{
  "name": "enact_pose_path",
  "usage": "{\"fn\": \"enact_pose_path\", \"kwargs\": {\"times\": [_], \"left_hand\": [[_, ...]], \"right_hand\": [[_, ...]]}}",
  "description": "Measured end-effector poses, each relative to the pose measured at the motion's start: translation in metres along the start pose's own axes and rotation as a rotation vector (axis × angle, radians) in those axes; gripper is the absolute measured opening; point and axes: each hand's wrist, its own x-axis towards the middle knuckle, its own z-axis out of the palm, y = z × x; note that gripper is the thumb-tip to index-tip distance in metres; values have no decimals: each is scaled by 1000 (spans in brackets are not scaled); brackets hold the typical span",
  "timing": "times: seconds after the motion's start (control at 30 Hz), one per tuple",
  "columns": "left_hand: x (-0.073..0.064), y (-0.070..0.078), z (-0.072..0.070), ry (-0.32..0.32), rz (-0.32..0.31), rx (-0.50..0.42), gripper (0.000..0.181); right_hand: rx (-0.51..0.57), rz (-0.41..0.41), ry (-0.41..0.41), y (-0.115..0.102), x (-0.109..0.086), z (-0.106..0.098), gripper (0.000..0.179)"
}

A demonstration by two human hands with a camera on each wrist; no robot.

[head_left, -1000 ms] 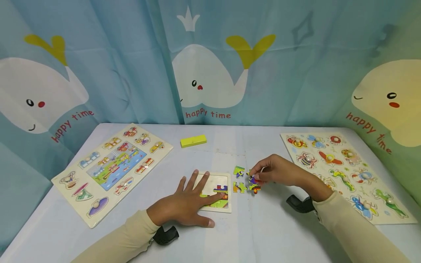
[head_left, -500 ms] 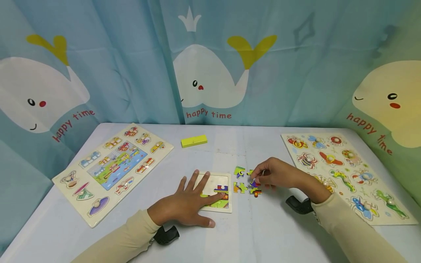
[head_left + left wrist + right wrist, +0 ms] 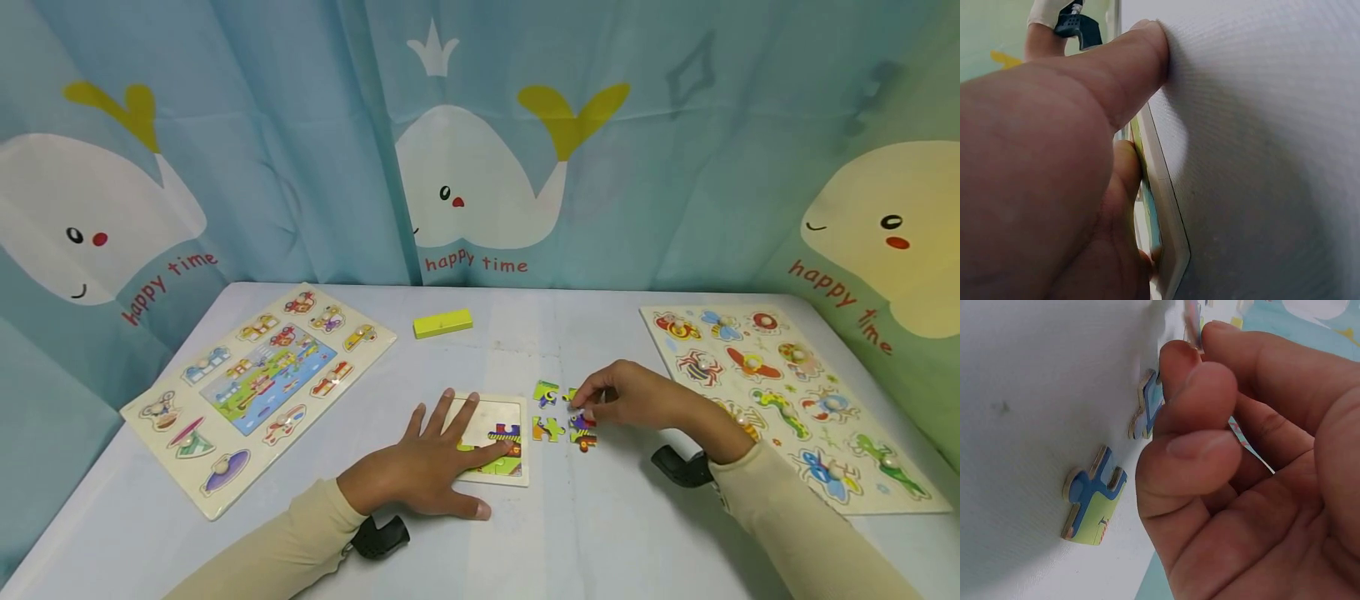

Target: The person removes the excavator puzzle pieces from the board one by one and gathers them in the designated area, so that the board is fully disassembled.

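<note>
My left hand (image 3: 423, 471) lies flat with spread fingers over a small wooden puzzle tray (image 3: 524, 450). Pieces with train artwork fill part of its lower right; the palm and fingers hide the left side. Right of the tray, my right hand (image 3: 633, 396) pinches a purple-and-green jigsaw piece (image 3: 581, 419) between thumb and forefinger, low by other loose pieces. Only an edge of the pinched piece (image 3: 1192, 324) shows in the right wrist view. Two more jigsaw pieces (image 3: 546, 393) (image 3: 548, 428) lie between tray and hand. Beneath the right hand, a blue-and-green piece (image 3: 1094, 503) rests on the table.
A large vehicle peg puzzle board (image 3: 262, 383) lies at the left, and an insect peg puzzle board (image 3: 780, 375) at the right, close to my right forearm. Toward the back stands a yellow-green box (image 3: 443, 323). A blue whale-print curtain (image 3: 637, 208) hangs behind the table.
My right hand has lowered slightly with the pinched piece, bringing it close to the piece with the red-orange wheel. My left hand has stayed on the tray.
</note>
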Motion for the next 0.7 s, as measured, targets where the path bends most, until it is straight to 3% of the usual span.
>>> {"fn": "enact_pose_path", "kwargs": {"times": [0.47, 0.7], "left_hand": [[0, 0, 0, -1, 2, -18, 74], [0, 3, -3, 55, 38, -98, 68]], "right_hand": [[27, -26, 46, 3, 3, 2, 11], [82, -31, 73, -2, 10, 7, 15]]}}
